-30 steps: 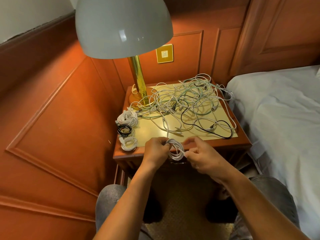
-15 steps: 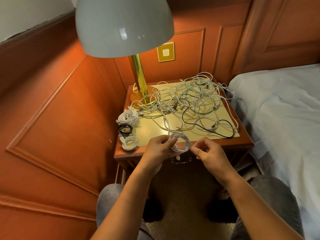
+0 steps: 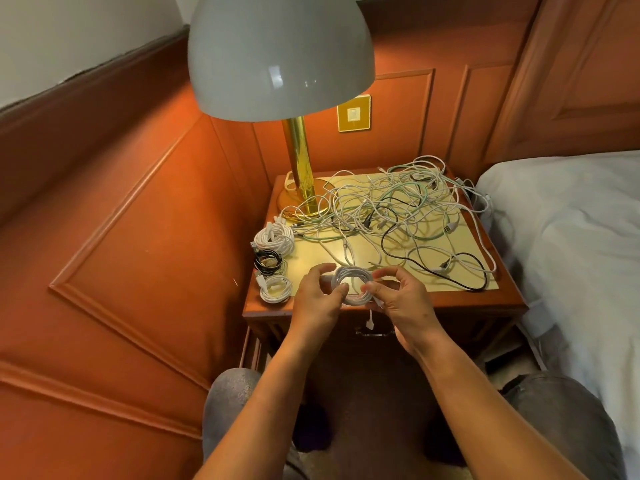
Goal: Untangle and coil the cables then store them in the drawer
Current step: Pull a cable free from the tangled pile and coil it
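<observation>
A small white cable coil [image 3: 353, 273] hangs over the front edge of the nightstand [image 3: 467, 301], held between both hands. My left hand [image 3: 317, 299] pinches its left side and my right hand [image 3: 401, 299] pinches its right side; a plug end [image 3: 370, 322] dangles below. A tangle of white, pale green and black cables [image 3: 398, 216] covers the back and right of the top. Three finished coils lie along the left edge: a large white one [image 3: 275, 237], a black one [image 3: 267, 263] and a small white one [image 3: 276, 288]. The drawer handle [image 3: 374, 332] shows just under the hands.
A brass lamp [image 3: 299, 168] with a wide pale shade stands at the nightstand's back left. Wood-panelled wall closes the left and back, with a switch plate [image 3: 354, 113]. A bed with white sheets [image 3: 568, 237] adjoins on the right. My knees are at the bottom.
Both hands have lifted the white coil up and forward over the nightstand's edge, and the coil now shows as an open ring between the fingers. The camera has tilted slightly.
</observation>
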Tool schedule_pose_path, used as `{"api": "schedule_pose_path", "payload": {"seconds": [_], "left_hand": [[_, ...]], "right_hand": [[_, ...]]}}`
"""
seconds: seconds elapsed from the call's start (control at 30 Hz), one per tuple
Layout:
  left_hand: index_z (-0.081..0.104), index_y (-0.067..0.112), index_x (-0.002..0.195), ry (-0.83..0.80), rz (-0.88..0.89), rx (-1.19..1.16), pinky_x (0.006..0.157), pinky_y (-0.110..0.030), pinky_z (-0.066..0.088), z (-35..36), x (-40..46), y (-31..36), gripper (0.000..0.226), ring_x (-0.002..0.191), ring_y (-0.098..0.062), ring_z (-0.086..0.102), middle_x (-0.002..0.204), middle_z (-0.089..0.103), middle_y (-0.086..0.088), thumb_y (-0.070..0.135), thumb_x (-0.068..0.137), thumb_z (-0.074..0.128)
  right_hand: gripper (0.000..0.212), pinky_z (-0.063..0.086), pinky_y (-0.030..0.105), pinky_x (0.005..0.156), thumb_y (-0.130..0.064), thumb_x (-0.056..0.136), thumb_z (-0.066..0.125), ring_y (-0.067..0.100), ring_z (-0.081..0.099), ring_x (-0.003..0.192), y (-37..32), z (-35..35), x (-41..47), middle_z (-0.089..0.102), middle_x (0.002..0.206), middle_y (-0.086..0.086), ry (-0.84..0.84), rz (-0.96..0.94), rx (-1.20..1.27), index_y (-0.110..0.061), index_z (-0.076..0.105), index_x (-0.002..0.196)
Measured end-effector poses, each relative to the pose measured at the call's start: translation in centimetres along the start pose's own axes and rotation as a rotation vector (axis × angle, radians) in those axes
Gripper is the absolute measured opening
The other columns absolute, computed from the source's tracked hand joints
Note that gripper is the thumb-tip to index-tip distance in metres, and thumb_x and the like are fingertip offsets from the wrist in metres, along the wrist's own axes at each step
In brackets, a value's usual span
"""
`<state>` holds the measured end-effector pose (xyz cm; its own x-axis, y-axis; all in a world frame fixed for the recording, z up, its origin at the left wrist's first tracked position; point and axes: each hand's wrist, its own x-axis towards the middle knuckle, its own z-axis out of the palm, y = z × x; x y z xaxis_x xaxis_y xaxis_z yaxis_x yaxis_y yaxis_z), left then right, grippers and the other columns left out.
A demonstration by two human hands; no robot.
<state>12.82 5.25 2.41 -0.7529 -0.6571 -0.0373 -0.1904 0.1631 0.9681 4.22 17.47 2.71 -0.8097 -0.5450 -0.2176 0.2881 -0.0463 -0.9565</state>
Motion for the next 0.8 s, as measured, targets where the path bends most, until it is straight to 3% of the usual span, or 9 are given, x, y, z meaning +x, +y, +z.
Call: {"api": "schedule_pose_path", "payload": {"seconds": [0.13, 0.23, 0.43, 0.57, 0.8], "left_hand": [[0.057, 0.023, 0.122, 0.042, -0.041, -0.222, 0.077, -0.03, 0.052, -0.9, -0.2, -0.4, 0.031, 0.097, -0.017, 0.06, 0.109, 0.059, -0.003, 0.019, 0.092, 0.064], [0.057, 0.021, 0.121, 0.075, -0.087, -0.302, 0.07, -0.026, 0.049, -1.6, 0.1, -1.0, 0.027, 0.091, -0.015, 0.059, 0.111, 0.061, -0.004, 0.023, 0.094, 0.061], [0.06, 0.014, 0.111, 0.247, -0.073, -0.044, 0.077, -0.018, 0.044, -2.5, 1.9, -2.1, 0.02, 0.093, -0.008, 0.057, 0.097, 0.06, 0.007, 0.019, 0.092, 0.064], [0.065, 0.015, 0.097, 0.357, -0.071, 0.111, 0.08, -0.027, 0.046, -3.6, 3.7, -3.5, 0.012, 0.093, -0.017, 0.061, 0.094, 0.064, 0.002, 0.02, 0.087, 0.069], [0.064, 0.022, 0.088, 0.469, -0.125, 0.077, 0.081, -0.034, 0.051, -7.5, 4.5, -6.4, 0.009, 0.084, -0.017, 0.061, 0.093, 0.066, -0.002, 0.019, 0.084, 0.071]], "right_hand": [[0.02, 0.059, 0.031, 0.072, -0.004, 0.088, 0.067, 0.03, 0.066, 0.095, 0.1, 1.0, 0.4, 0.066, 0.105, 0.018, 0.0, 0.0, -0.072, -0.007, 0.06, 0.106], [0.014, 0.056, 0.033, 0.074, -0.007, 0.088, 0.067, 0.025, 0.065, 0.093, 0.2, 1.8, 1.0, 0.067, 0.1, 0.011, 0.029, -0.03, -0.183, -0.014, 0.062, 0.099], [0.008, 0.056, 0.042, 0.078, -0.01, 0.086, 0.068, 0.023, 0.065, 0.083, 0.6, 4.0, 3.7, 0.068, 0.088, 0.008, 0.024, -0.063, -0.366, -0.014, 0.064, 0.091], [0.008, 0.057, 0.049, 0.081, -0.008, 0.085, 0.068, 0.027, 0.066, 0.079, 1.1, 5.8, 6.1, 0.068, 0.084, 0.01, -0.01, -0.063, -0.45, -0.014, 0.063, 0.087], [0.015, 0.059, 0.046, 0.076, -0.008, 0.081, 0.072, 0.025, 0.066, 0.075, 2.4, 10.4, 9.0, 0.067, 0.089, 0.013, -0.118, -0.029, -0.545, -0.012, 0.062, 0.093]]}}
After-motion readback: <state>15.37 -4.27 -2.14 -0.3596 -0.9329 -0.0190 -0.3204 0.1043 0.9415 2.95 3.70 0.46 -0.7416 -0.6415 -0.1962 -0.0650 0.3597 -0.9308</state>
